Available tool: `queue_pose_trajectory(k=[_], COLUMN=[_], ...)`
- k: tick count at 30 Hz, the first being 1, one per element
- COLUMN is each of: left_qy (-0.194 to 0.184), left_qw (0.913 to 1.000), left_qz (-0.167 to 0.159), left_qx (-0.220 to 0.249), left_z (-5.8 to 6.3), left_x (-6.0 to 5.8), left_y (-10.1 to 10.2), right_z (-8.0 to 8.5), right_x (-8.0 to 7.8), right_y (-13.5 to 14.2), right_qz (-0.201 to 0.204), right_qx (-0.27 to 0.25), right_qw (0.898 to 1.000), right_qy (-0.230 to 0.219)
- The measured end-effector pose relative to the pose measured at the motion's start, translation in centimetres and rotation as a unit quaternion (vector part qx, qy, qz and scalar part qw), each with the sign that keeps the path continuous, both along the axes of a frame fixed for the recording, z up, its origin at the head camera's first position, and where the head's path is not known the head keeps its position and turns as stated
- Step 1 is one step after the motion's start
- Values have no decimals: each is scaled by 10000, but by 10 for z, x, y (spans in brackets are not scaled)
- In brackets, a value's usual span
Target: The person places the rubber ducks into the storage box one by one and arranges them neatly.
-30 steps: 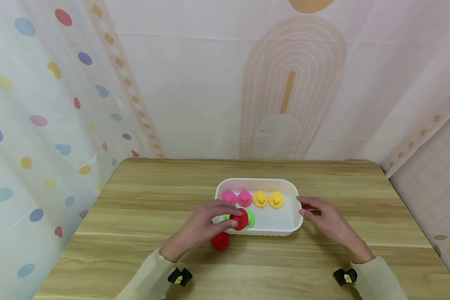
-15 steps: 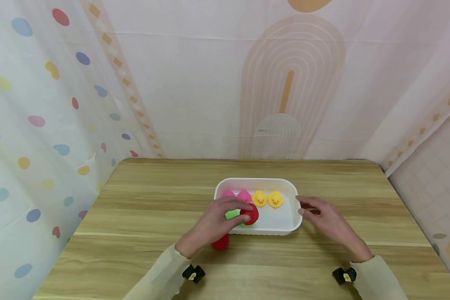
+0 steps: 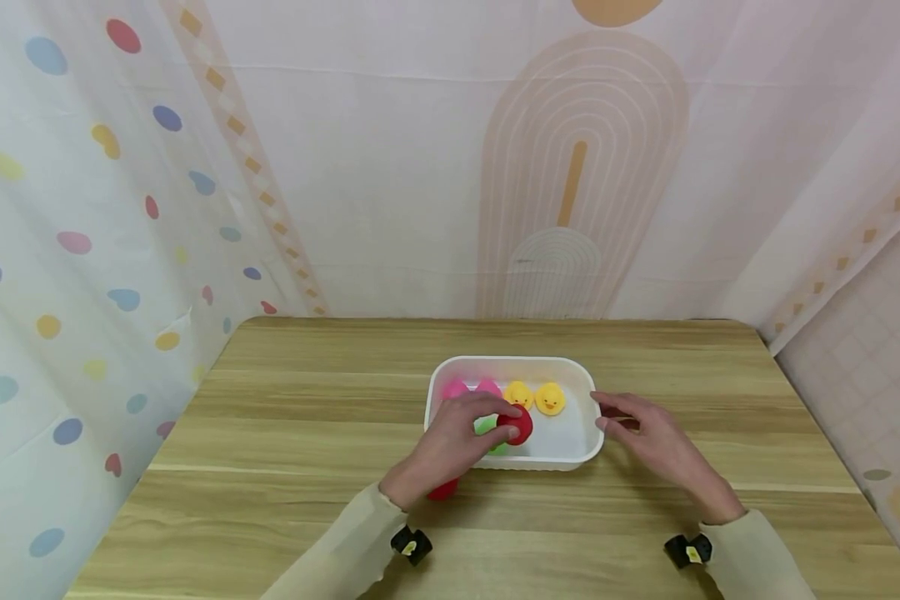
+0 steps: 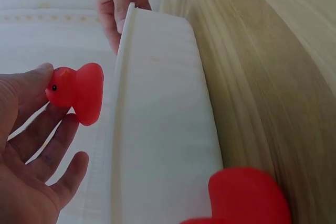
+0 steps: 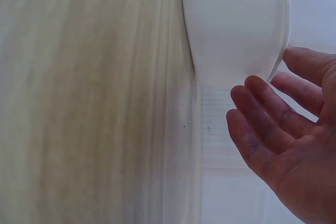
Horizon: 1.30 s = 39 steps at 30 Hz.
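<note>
My left hand [image 3: 453, 437] pinches a red rubber duck [image 3: 518, 425] between thumb and fingertips, above the inside of a white tray [image 3: 547, 461]. In the left wrist view this duck [image 4: 86, 95] lies sideways in the grip, past the tray rim. My right hand [image 3: 656, 437] touches the tray's right end with relaxed fingers; the right wrist view has its thumb at the rim. Inside stand two yellow ducks [image 3: 550, 399] and pink ducks [image 3: 487, 388]; the left hand partly hides the pink ones and a green duck [image 3: 497, 448].
Another red duck [image 3: 442, 489] is on the wooden table [image 3: 330, 400] in front of the tray, partly hidden by my left wrist. A patterned curtain [image 3: 390, 183] hangs behind the table and along its left side.
My left hand has carried the red duck to the right over the tray, from above the green ducks to just past them. My right hand has stayed at the tray's right end.
</note>
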<state>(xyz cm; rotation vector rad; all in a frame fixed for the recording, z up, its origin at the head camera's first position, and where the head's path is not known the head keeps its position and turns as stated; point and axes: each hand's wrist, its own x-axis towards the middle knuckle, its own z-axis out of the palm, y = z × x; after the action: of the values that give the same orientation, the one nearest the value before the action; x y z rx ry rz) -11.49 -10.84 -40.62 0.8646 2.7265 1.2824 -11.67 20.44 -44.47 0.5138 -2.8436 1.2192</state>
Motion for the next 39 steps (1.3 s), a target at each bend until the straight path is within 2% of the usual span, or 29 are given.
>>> queue_pose_trajectory(k=[10,25,30,39], left_qy=[-103,-613,-824,-938], left_qw=[9997,9962,9942,9908], left_qz=[135,304,251,79], left_qx=[-185,-532,-637,-971], left_z=[-8,-18,-21,-22], left_x=[-7,-20,-22,-23], left_y=[12,22,24,27], right_z=[1,1,1,2], right_x=[0,-1,-1,-1], right_y=[0,-2,-2,-2], right_qz=[-12,-9,-3,8], right_qx=[-4,0,2,-17], right_qw=[10000,9999,9999,9999], right_qy=[-46,-106,-121,-158])
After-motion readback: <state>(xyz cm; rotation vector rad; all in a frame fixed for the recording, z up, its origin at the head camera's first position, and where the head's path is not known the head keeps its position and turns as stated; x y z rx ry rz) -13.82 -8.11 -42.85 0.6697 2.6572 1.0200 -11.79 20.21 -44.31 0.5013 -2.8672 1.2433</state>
